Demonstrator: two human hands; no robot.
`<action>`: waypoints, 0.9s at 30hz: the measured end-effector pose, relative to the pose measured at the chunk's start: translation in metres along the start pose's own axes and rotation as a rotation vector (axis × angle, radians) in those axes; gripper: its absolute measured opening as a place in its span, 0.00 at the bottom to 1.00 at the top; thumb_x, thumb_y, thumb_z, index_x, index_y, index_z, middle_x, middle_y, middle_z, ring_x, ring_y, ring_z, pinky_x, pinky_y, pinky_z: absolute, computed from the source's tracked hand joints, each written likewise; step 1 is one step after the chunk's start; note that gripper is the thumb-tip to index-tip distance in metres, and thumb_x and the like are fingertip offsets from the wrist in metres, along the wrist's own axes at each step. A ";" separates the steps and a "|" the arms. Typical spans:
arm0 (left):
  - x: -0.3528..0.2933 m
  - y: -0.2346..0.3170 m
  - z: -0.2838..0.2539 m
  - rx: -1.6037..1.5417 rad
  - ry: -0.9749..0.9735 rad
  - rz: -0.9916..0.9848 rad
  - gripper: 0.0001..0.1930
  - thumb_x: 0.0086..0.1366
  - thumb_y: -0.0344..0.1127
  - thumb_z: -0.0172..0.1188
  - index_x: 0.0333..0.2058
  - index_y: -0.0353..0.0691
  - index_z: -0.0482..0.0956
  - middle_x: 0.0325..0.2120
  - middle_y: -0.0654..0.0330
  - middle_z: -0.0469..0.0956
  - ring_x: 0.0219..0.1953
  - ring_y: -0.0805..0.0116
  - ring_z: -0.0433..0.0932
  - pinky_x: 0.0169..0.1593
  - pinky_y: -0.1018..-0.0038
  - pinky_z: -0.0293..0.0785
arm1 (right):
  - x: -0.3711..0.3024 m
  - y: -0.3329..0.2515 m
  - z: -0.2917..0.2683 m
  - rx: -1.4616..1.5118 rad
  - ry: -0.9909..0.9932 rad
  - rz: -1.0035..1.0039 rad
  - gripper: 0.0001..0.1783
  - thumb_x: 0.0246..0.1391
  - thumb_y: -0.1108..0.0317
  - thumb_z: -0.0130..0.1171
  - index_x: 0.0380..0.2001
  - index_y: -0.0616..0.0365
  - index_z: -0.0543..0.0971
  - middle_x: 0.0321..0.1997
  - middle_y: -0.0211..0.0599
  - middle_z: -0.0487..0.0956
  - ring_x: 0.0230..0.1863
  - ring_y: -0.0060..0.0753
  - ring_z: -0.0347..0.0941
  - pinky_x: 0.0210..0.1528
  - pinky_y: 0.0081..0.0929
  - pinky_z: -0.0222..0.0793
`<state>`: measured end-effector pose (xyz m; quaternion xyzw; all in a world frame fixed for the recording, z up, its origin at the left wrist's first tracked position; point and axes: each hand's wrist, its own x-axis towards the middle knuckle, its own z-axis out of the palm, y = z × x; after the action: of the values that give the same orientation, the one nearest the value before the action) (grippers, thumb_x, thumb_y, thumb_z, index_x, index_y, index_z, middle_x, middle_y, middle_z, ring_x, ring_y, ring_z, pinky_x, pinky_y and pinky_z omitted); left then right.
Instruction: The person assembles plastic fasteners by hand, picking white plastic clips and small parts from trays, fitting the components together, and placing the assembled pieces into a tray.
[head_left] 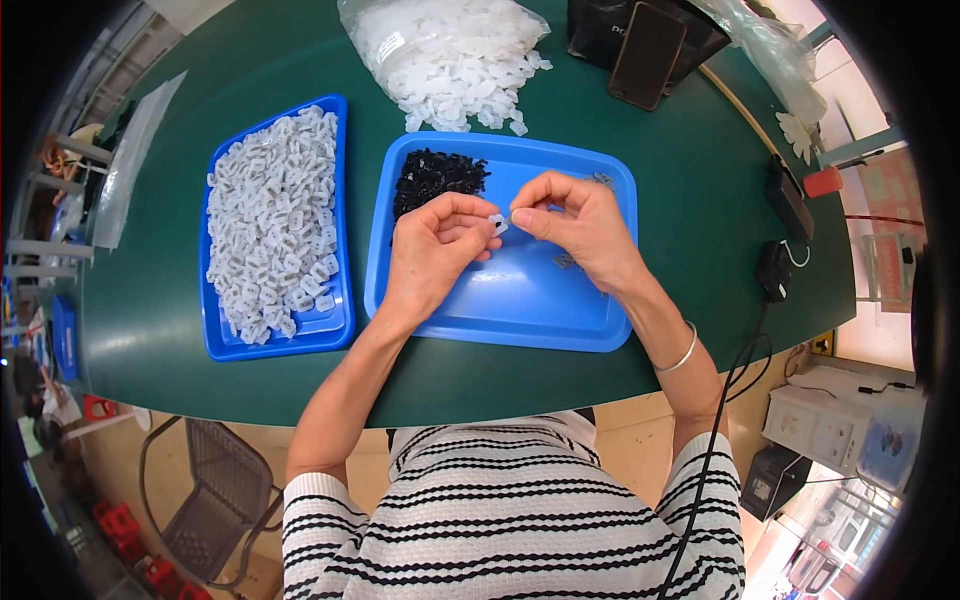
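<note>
Over the light blue tray (500, 338), my left hand (432, 255) pinches a small whitish plastic piece (499, 226) with a dark spot in it. My right hand (585, 230) is right beside that piece, thumb and forefinger pressed together; whatever lies between those fingertips is too small to make out. Small black parts (440, 175) are heaped in the tray's far left corner, partly behind my left hand. A few small grey bits (565, 261) lie in the tray near my right hand.
To the left, a darker blue tray (348, 290) holds many whitish plastic pieces (270, 220). At the back, an open clear bag (450, 50) spills translucent white pieces. A phone (648, 55) leans on a black bag (590, 30). A cable (735, 370) hangs over the table's right edge.
</note>
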<state>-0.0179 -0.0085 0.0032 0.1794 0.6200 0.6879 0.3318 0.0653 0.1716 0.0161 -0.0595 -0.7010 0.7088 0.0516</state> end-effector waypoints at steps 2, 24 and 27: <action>-0.001 0.000 0.002 0.026 0.006 0.016 0.09 0.63 0.26 0.60 0.41 0.30 0.78 0.33 0.58 0.81 0.33 0.74 0.81 0.38 0.80 0.77 | 0.002 0.007 0.004 0.010 0.017 0.019 0.06 0.54 0.70 0.64 0.34 0.61 0.79 0.34 0.28 0.78 0.34 0.16 0.70 0.37 0.16 0.67; -0.009 -0.008 0.013 0.199 0.139 0.206 0.07 0.61 0.24 0.61 0.39 0.33 0.81 0.33 0.58 0.80 0.35 0.73 0.81 0.39 0.79 0.78 | 0.007 0.007 -0.007 0.236 -0.175 0.310 0.09 0.54 0.68 0.65 0.31 0.59 0.75 0.30 0.29 0.76 0.25 0.17 0.69 0.27 0.14 0.66; -0.012 -0.008 0.012 0.232 0.094 0.228 0.07 0.61 0.24 0.61 0.38 0.33 0.81 0.33 0.58 0.80 0.35 0.73 0.81 0.39 0.78 0.78 | 0.006 0.008 -0.011 0.237 -0.260 0.380 0.09 0.54 0.67 0.66 0.31 0.58 0.75 0.29 0.29 0.76 0.25 0.17 0.70 0.27 0.14 0.68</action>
<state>0.0004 -0.0075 -0.0006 0.2535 0.6858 0.6524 0.1993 0.0607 0.1839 0.0081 -0.0921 -0.5901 0.7846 -0.1666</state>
